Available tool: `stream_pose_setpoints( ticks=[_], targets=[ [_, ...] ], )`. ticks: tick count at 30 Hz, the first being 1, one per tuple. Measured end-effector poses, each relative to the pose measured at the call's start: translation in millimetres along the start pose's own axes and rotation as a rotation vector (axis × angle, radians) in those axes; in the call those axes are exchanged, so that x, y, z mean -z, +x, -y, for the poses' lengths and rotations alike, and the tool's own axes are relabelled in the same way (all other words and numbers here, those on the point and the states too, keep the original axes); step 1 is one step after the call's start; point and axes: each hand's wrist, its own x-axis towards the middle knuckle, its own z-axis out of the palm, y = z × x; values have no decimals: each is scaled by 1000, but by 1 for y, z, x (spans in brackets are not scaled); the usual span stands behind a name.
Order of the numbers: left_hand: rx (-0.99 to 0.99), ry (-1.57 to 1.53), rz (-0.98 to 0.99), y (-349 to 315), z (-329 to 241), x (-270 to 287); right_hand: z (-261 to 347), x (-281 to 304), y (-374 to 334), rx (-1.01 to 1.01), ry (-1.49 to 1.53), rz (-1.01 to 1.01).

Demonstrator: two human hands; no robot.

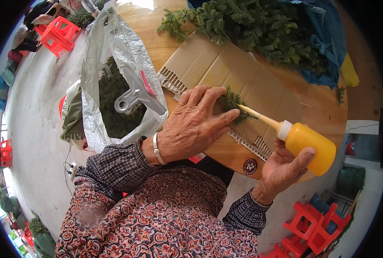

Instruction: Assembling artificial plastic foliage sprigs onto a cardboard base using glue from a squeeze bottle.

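Note:
My left hand [194, 115] pinches a small green fir sprig [231, 99] between thumb and fingers, over a sheet of cardboard [208, 60]. A silvery bracelet is on that wrist. Wrapped in my right hand [282, 167] is a yellow squeeze bottle [312, 148] with a white collar, tilted so that its long thin nozzle [264, 119] points left. The nozzle's tip meets the sprig's needles close to my left thumb. Whether anything comes out of the tip is too small to tell.
A large pile of fir sprigs [251, 30] lies in a blue bag [329, 43] at the table's far right. To the left, a big grey clip [135, 94] grips the edge of a white sack [94, 90] holding greenery. Red stools [58, 36] stand on the floor.

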Motion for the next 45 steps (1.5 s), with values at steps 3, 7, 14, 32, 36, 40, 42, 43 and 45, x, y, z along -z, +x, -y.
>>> stream_pose_setpoints(
  ticks=[3, 7, 14, 32, 36, 40, 42, 43, 45],
  targets=[
    [4, 5, 7, 0, 0, 0, 0, 4, 1, -15, -5, -1],
    [10, -8, 3, 0, 0, -3, 0, 8, 1, -10, -20, -21],
    [13, -12, -4, 0, -1, -7, -1, 22, 4, 3, 0, -31],
    [45, -38, 66, 1, -5, -8, 6, 36, 12, 46, -37, -92],
    [40, -43, 61, 2, -4, -9, 7, 37, 14, 58, -46, -110],
    [37, -50, 61, 2, -4, -11, 8, 39, 16, 62, -47, -117],
    [38, -49, 64, 3, -5, -12, 9, 43, 18, 47, -38, -107],
    [39, -48, 66, 4, -6, -12, 9, 45, 19, 39, -33, -101],
    [35, -45, 66, 3, -5, -12, 9, 47, 19, 41, -29, -106]
  ],
)
